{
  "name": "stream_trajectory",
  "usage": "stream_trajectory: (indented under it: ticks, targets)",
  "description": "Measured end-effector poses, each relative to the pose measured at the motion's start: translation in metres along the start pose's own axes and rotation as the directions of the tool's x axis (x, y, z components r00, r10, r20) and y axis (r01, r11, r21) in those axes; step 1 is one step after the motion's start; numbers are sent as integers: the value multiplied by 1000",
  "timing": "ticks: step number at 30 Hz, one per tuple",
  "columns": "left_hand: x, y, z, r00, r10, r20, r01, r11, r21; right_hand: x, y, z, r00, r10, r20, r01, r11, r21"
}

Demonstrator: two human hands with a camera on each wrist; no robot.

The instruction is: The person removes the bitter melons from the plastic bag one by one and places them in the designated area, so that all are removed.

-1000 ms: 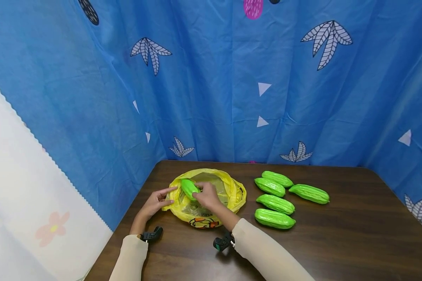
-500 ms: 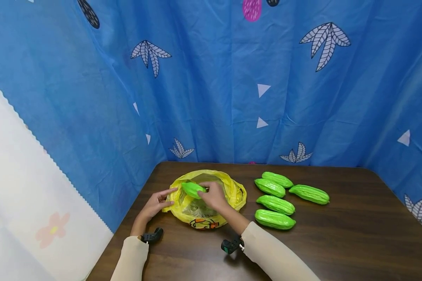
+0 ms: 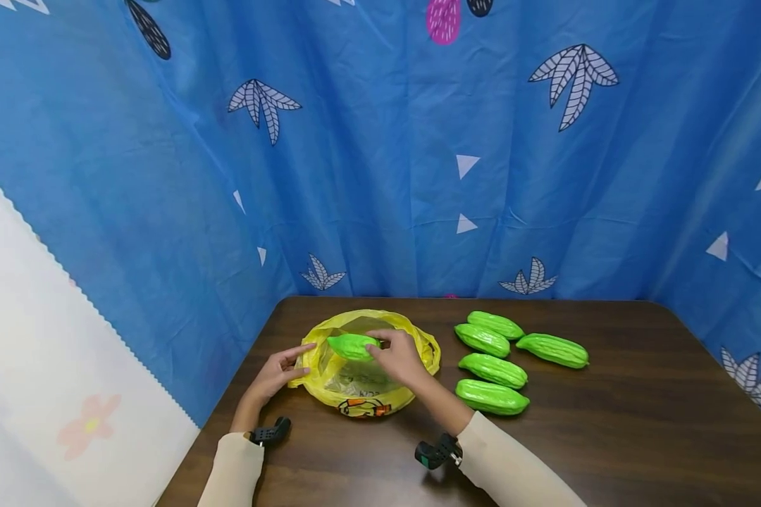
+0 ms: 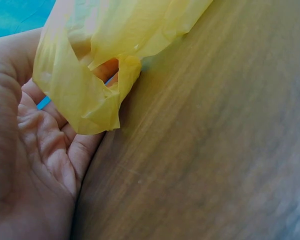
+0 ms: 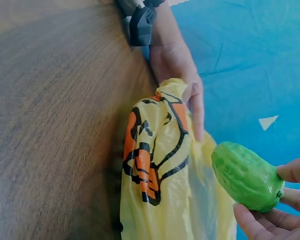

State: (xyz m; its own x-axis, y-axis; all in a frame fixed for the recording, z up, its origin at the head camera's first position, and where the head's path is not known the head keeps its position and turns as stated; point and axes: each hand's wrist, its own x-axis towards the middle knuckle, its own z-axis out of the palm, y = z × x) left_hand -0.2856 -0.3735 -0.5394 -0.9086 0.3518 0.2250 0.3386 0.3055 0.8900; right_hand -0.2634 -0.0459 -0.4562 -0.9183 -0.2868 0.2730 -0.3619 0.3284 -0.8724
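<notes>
In the head view my right hand (image 3: 401,355) holds a bright green bitter melon (image 3: 351,346) by one end, above the mouth of a yellow plastic bag (image 3: 320,389). The right wrist view shows thumb and fingers pinching the end of this bitter melon (image 5: 245,175), beside the bag (image 5: 165,150) with its orange and black print. My left hand (image 3: 273,373) touches the bag's left rim, its fingers fairly straight and its thumb spread apart. Seen from the left wrist, a fold of the bag (image 4: 85,95) hangs in front of the fingers and partly hides them.
Several more bitter melons (image 3: 492,397) lie on the brown wooden table (image 3: 609,436) to the right of the bag. One bitter melon (image 3: 553,350) lies farther right than the others. Blue patterned curtain (image 3: 355,176) hangs behind the table, and white cloth (image 3: 51,352) is at the left.
My right hand has moved to the right with the bitter melon, which has turned from slanting down into the bag to nearly level. The left hand stays at the rim.
</notes>
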Motion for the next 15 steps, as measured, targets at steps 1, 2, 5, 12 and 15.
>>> stream_trajectory:
  ticks: [1,2,5,12,15]
  targets:
    - [0,0,0,1000,0,-1,0,1000,-1,-1,-1,-2,1000,-6,-1,6,1000,-3]
    - [0,0,-1,1000,3,-1,-3,1000,3,-3,-2,-3,1000,-12,-1,12,1000,-5]
    - [-1,-1,-1,1000,7,0,-7,1000,14,-7,-4,-8,1000,-23,0,23,1000,-9]
    - [1,-3,-1,1000,6,3,-6,1000,6,-15,-14,-24,999,-38,18,38,999,16]
    - [2,-3,-1,1000,8,4,-8,1000,4,-18,-17,-30,999,-40,12,40,999,14]
